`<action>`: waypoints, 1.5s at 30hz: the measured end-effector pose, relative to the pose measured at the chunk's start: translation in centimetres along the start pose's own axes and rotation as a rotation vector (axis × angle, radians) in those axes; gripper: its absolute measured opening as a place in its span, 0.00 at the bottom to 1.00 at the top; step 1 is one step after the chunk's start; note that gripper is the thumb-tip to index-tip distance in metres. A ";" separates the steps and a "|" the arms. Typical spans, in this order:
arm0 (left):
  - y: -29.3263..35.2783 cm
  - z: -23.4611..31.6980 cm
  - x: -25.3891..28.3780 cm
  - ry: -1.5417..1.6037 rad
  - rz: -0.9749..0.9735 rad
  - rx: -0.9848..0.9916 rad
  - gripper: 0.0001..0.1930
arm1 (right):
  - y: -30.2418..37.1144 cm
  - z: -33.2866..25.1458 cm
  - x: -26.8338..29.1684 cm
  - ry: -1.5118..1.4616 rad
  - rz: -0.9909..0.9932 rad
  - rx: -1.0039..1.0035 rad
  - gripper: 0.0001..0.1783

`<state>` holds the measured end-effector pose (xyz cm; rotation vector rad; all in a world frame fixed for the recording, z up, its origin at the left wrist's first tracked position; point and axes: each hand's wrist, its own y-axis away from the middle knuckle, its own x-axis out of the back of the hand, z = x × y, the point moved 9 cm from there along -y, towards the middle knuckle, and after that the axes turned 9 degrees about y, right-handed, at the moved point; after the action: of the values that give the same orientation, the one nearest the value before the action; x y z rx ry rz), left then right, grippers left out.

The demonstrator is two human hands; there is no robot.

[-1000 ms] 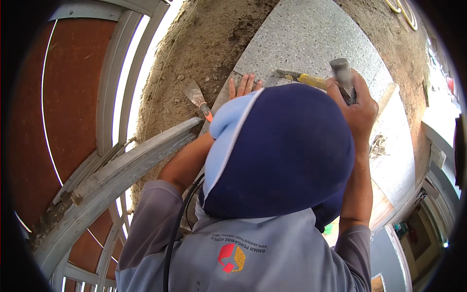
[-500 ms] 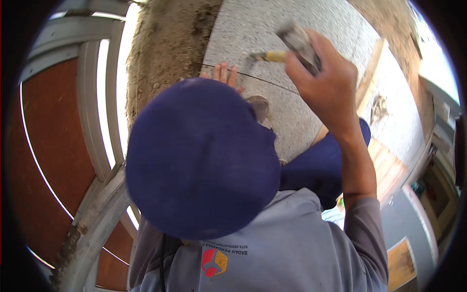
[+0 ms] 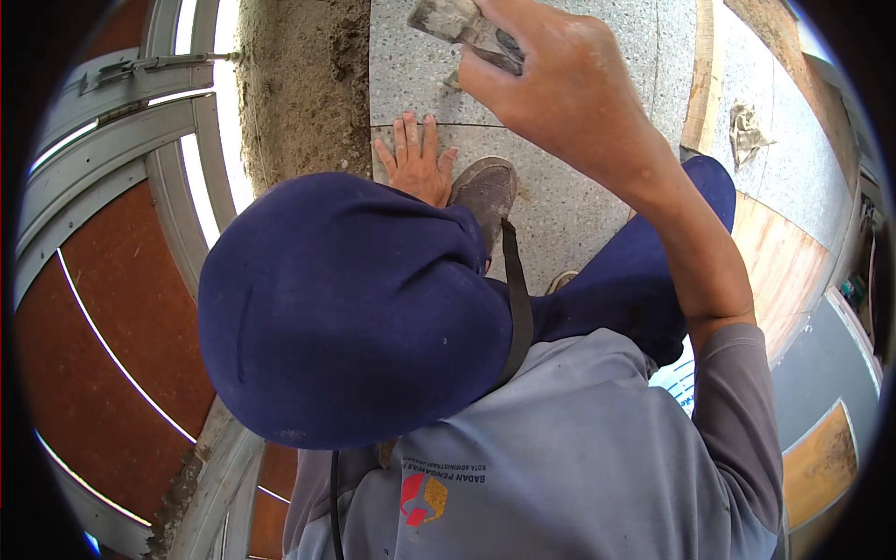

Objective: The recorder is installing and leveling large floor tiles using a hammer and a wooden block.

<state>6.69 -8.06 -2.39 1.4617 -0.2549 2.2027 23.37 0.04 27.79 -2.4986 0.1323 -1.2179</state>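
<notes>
My left hand (image 3: 417, 166) lies flat on a speckled grey paving slab (image 3: 560, 201), fingers spread, next to the slab joint and my shoe (image 3: 487, 191). Raised over the slabs, my right hand (image 3: 569, 89) is closed on a dusty grey block-shaped tool (image 3: 448, 21); its exact kind does not show. Under that hand a small yellowish piece (image 3: 454, 81) peeks out, mostly covered. My bent left knee (image 3: 355, 317) in navy trousers fills the middle and hides my left forearm.
Bare soil (image 3: 303, 93) runs along the slabs' left edge, beside a grey metal frame (image 3: 168, 177) with brown panels. At right lie a wooden strip (image 3: 704, 79) and a crumpled scrap (image 3: 747, 135) on pale slabs. A black strap (image 3: 516, 289) hangs by my knee.
The view has shifted, and more of my left hand shows beyond the knee. My right hand with the grey tool is now further up and left, covering most of the yellow-handled tool seen before.
</notes>
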 end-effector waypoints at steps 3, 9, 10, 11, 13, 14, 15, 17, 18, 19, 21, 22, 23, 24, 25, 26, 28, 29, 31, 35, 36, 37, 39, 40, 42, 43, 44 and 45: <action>-0.2 0.0 0.3 0.017 0.020 -0.008 0.33 | -0.3 -1.1 0.2 0.032 -0.017 0.040 0.09; 0.0 0.1 0.4 0.040 0.024 -0.012 0.33 | -0.7 -0.3 -1.0 -0.020 -0.063 -0.069 0.10; 0.0 0.1 0.4 0.033 0.016 -0.024 0.35 | -0.8 -1.4 -0.2 -0.012 -0.076 -0.031 0.10; 0.0 -0.2 0.5 0.025 0.016 -0.023 0.35 | -0.9 -2.2 0.1 -0.003 -0.090 0.008 0.10; -0.5 0.3 0.3 -0.015 -0.019 -0.027 0.35 | -0.5 -1.6 -1.2 0.011 -0.094 0.001 0.10; -0.4 0.7 0.3 -0.016 -0.021 -0.035 0.35 | -0.4 -1.4 -1.6 0.023 -0.102 -0.001 0.10; -0.3 0.7 0.7 0.029 0.004 -0.026 0.35 | -0.4 -1.2 -1.6 0.024 -0.095 -0.005 0.10; -0.3 0.8 1.0 0.071 0.027 -0.025 0.35 | -0.6 -0.8 -1.8 -0.017 -0.149 -0.014 0.11; -0.2 0.6 1.1 0.080 0.046 -0.028 0.35 | -1.3 -1.6 -1.0 -0.020 -0.143 -0.013 0.11; 0.1 0.4 1.2 0.089 0.060 -0.028 0.36 | -2.0 -3.3 -0.3 0.039 -0.234 0.034 0.11; -0.1 0.4 1.2 0.058 0.064 -0.035 0.36 | -1.8 -3.9 -1.1 0.103 -0.323 0.072 0.11; -0.5 0.6 1.2 0.031 0.079 -0.044 0.36 | -1.5 -2.4 -2.0 0.058 -0.250 0.025 0.11; -0.4 0.8 1.1 0.033 0.078 -0.050 0.36 | -1.2 -1.2 -2.1 0.013 -0.176 -0.021 0.11; -0.2 0.6 1.0 0.046 0.060 -0.036 0.36 | -1.2 -1.2 -2.0 0.012 -0.173 -0.019 0.11; -0.2 0.4 0.9 0.059 0.043 -0.022 0.36 | -1.2 -1.4 -1.7 0.018 -0.166 0.010 0.11; -0.4 0.2 0.9 0.056 0.046 -0.023 0.36 | -1.2 -1.6 -1.5 0.024 -0.159 0.039 0.11; -0.3 0.8 1.3 0.042 0.085 -0.050 0.36 | -1.2 -1.4 -2.0 0.037 -0.162 0.006 0.12; -0.1 0.9 1.5 0.043 0.082 -0.051 0.36 | -1.2 -1.2 -2.2 0.051 -0.165 -0.023 0.12; -0.4 1.2 0.7 -0.238 -0.128 -0.074 0.36 | -1.4 -0.6 -2.5 0.063 -0.185 -0.030 0.12; -0.3 -0.3 0.4 -0.014 0.010 -0.010 0.36 | -1.9 -0.3 -2.7 0.053 -0.234 -0.036 0.13; -0.3 -0.1 0.3 0.016 -0.009 -0.023 0.35 | -1.6 -0.1 -2.7 0.060 -0.233 -0.037 0.13; -0.3 0.1 0.1 0.048 -0.030 -0.037 0.35 | -1.3 0.0 -2.3 0.058 -0.183 -0.018 0.12; 0.0 -0.5 0.3 0.052 -0.035 -0.054 0.36 | -0.9 -0.2 -1.3 0.058 -0.135 0.004 0.12; 0.3 -1.4 0.2 0.047 -0.034 -0.060 0.36 | -0.8 -0.1 -0.6 0.019 -0.121 -0.053 0.11; 0.9 -3.0 0.6 0.049 0.022 -0.065 0.36 | -0.3 0.3 0.4 -0.021 -0.106 -0.109 0.10; 1.1 -3.6 1.0 0.051 0.070 -0.076 0.36 | 0.0 0.0 1.0 -0.005 -0.069 -0.068 0.10; 1.3 -4.3 1.0 0.047 0.071 -0.074 0.36 | 0.1 -0.3 1.5 0.010 -0.032 -0.028 0.09; 0.7 -3.4 1.1 0.047 0.049 -0.074 0.35 | 0.6 0.4 1.7 0.025 -0.034 -0.046 0.09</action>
<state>3.20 -7.00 -2.73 1.3760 -0.3559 2.2384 24.77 -0.81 28.66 -2.5347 0.1265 -1.2739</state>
